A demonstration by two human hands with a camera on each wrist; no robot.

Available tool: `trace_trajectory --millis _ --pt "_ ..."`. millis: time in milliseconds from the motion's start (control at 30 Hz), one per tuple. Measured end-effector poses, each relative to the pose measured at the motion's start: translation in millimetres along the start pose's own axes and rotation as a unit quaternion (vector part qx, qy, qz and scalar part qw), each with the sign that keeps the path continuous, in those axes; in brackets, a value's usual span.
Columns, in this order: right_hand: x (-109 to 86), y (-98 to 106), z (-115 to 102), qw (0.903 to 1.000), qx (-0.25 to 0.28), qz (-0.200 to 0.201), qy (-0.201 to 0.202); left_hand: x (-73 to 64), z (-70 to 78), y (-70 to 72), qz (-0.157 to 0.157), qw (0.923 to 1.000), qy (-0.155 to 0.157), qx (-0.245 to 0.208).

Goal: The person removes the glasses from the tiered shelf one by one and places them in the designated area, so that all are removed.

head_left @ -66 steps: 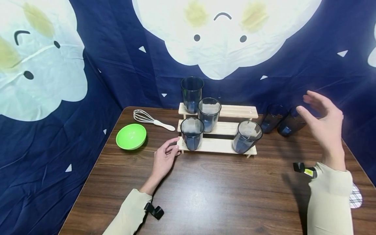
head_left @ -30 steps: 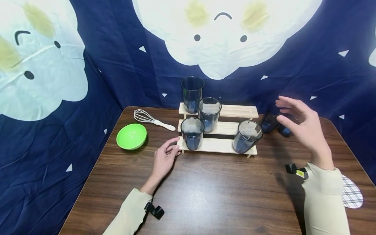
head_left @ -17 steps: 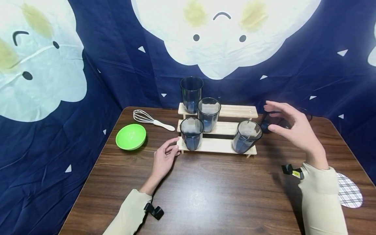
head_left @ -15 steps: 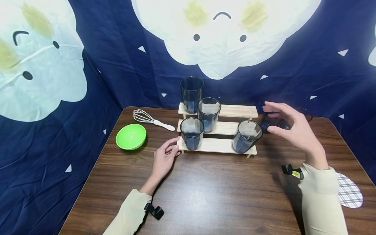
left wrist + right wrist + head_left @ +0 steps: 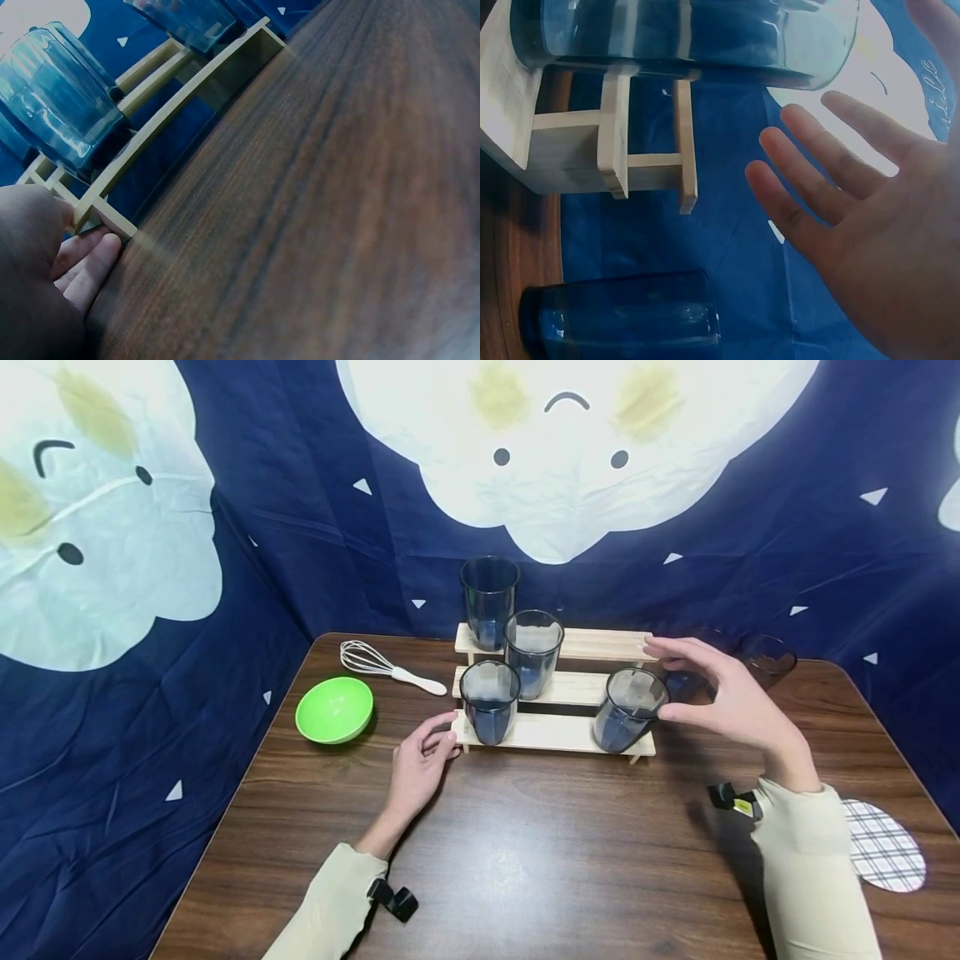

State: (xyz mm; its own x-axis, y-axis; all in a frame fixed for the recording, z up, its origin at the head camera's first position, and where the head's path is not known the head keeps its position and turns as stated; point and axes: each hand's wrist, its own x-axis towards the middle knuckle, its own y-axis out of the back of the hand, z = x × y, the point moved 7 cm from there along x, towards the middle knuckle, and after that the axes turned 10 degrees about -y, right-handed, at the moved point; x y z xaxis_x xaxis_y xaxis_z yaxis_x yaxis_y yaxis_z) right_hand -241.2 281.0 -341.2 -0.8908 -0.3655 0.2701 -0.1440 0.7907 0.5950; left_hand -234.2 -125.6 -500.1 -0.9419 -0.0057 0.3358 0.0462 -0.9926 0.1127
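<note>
A three-step wooden display stand [image 5: 558, 732] holds several dark tinted glasses. My left hand [image 5: 422, 764] holds the front left end of the stand; in the left wrist view its fingertips [image 5: 105, 259] curl by the end leg. One glass [image 5: 619, 732] stands upright on the right of the lowest step. My right hand [image 5: 738, 710] is beside it, fingers spread and thumb apart, thumb tip right at the rim. Nothing is in that hand. In the right wrist view the straight fingers [image 5: 802, 146] point toward the glass [image 5: 682, 34].
On the left, glasses stand on the bottom [image 5: 491, 706], middle [image 5: 534, 664] and top [image 5: 490, 606] steps. Two more glasses, one partly hidden [image 5: 682, 685], stand behind my right hand. A whisk [image 5: 408, 677], green bowl [image 5: 335, 710] and checked pad [image 5: 887, 847] lie on the table [image 5: 570, 843].
My right hand has moved left, from over the far-right glasses to the glass on the lowest step. The left hand has stayed at the stand's end.
</note>
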Motion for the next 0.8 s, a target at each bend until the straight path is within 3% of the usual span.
trace_trajectory --millis 233,800 --pt "1.2 -10 4 0.9993 0.013 -0.032 -0.013 -0.7 0.0 0.0 0.0 1.0 0.002 -0.002" --pt "4.3 -18 8 0.997 -0.055 -0.049 -0.024 -0.3 0.2 0.6 0.0 1.0 -0.005 -0.006"
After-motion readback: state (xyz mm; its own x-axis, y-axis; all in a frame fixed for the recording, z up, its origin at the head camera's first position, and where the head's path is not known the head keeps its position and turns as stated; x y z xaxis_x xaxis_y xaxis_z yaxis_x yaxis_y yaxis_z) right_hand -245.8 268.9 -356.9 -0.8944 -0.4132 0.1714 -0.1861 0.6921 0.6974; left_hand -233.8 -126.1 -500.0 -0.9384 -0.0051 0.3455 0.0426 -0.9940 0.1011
